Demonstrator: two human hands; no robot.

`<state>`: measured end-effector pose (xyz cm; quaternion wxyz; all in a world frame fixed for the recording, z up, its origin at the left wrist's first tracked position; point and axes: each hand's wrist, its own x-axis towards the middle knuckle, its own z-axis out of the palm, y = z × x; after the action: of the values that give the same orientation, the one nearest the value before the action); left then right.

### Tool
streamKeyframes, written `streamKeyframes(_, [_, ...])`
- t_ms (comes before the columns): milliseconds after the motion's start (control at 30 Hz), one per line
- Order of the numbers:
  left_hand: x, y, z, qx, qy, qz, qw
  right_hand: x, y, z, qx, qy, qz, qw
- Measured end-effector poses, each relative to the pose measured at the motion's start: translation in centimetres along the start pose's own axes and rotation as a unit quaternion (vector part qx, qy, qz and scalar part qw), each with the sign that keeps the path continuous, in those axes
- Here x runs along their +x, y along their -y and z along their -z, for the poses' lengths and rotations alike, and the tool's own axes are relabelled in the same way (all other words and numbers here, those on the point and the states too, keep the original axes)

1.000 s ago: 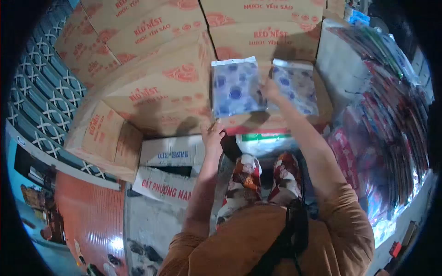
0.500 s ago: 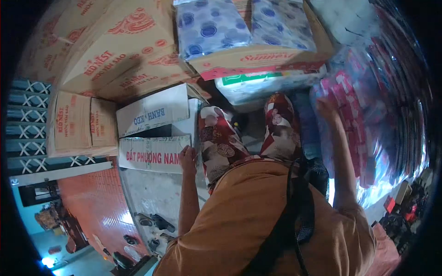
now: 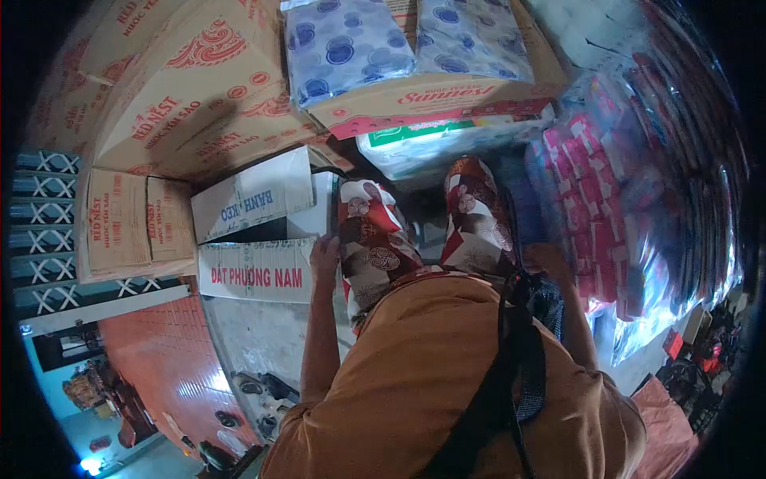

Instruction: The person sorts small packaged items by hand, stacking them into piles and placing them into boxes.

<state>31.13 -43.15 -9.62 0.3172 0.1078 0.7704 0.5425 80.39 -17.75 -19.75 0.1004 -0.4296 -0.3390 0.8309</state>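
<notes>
My left hand [image 3: 323, 257] rests at the right corner of a white carton [image 3: 219, 279] with red lettering, its fingers curled at the edge beside my left thigh. That carton's top flaps stand partly raised, and a dark gap shows between them. My right hand [image 3: 548, 262] is low beside my right knee, next to a black mesh bag [image 3: 547, 303]; its fingers are partly hidden and dim. Just beyond it stands a stack of pink packs [image 3: 586, 207] in clear plastic.
Brown cartons [image 3: 191, 112] are piled at the far left. Ahead, blue-patterned packs [image 3: 347, 48] lie on a printed carton [image 3: 447, 97], above a white plastic-wrapped pack [image 3: 431, 148]. Plastic-wrapped flat goods [image 3: 710, 184] stand at the right. Footwear [image 3: 267, 387] lies on the floor at the lower left.
My right hand has come down from the pink packs to beside my right knee. The left hand stays at the carton's corner, slightly higher. The view has shifted a little.
</notes>
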Motion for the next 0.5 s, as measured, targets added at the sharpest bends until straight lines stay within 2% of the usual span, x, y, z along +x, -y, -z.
streamKeyframes(100, [-0.6,-1.0,-0.5,0.035,0.032,0.047,0.998,-0.3,1.7,-1.9,-0.034,-0.015,-0.023,0.999])
streamKeyframes(133, [-0.8,-0.8,-0.8,0.014,0.023,0.041,0.999,-0.2,2.2,-2.3,-0.035,-0.014,-0.023,0.999])
streamKeyframes(200, [-1.4,-0.1,-1.2,-0.008,0.011,0.035,0.999,-0.2,3.1,-3.2,-0.13,-0.059,-0.064,0.988])
streamKeyframes(267, [-1.4,0.4,-1.5,0.066,-0.007,-0.037,0.997,-2.0,4.9,-6.6,-0.134,-0.09,-0.037,0.986])
streamKeyframes(333, [-1.9,-0.6,-1.5,0.063,0.002,-0.023,0.998,-2.7,5.4,-7.9,-0.136,-0.124,-0.011,0.983])
streamKeyframes(400, [-1.6,-0.2,-1.5,0.06,0.013,-0.008,0.998,-2.5,5.8,-7.9,-0.266,-0.136,-0.04,0.954])
streamKeyframes(500, [-0.3,1.2,-1.1,0.052,0.003,-0.005,0.999,-1.6,4.3,-6.3,-0.217,-0.125,-0.004,0.968])
